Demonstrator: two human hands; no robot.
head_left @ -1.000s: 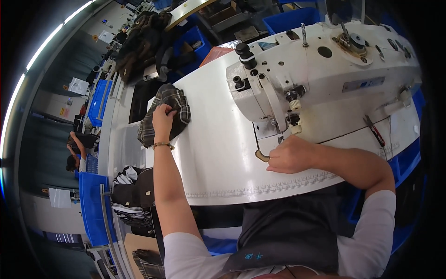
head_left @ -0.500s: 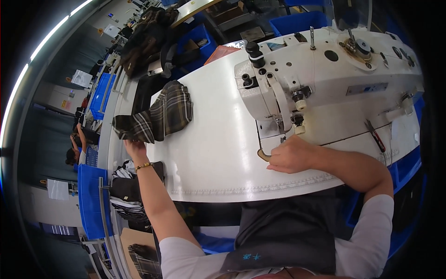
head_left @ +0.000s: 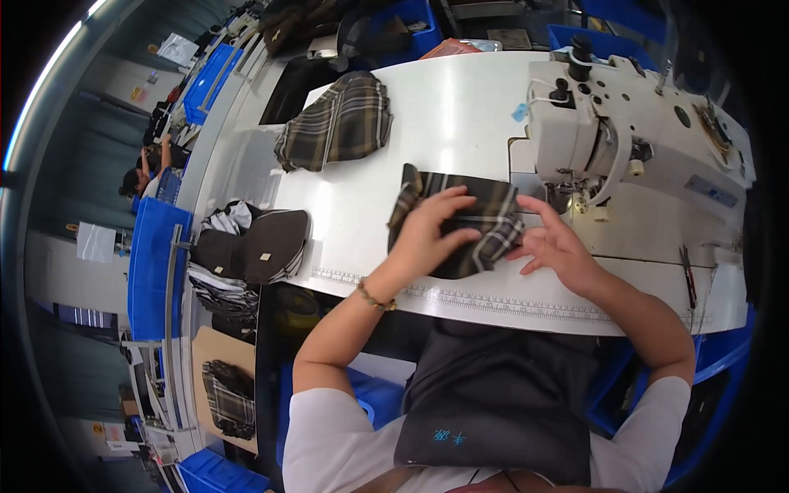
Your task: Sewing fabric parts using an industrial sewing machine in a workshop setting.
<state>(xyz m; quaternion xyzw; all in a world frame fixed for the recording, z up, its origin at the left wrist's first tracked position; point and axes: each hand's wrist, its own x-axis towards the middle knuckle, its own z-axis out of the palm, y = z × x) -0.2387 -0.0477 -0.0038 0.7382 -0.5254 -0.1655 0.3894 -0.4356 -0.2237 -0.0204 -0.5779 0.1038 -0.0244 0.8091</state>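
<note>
Head cam: white tabletop (head_left: 460, 99) spans ctr of frame, w/ sewing machine (head_left: 649, 148) at upper R. Dark plaid cloth pc (head_left: 493, 197) lies mid-frame, just lower L of machine. Plaid heap (head_left: 337, 123) sits upper L, apart from it. R hand (head_left: 557, 246) is at cloth pc's R edge, fingers apart; can't tell if tips touch. L hand (head_left: 426, 234) rests on top, thumb & fingers apart. Slim dark tool (head_left: 689, 279) lies far R.

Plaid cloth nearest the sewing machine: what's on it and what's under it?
The left hand lies on the plaid cloth. White sewing table shows beside it; whatever is directly underneath is covered, so I can't tell.
</note>
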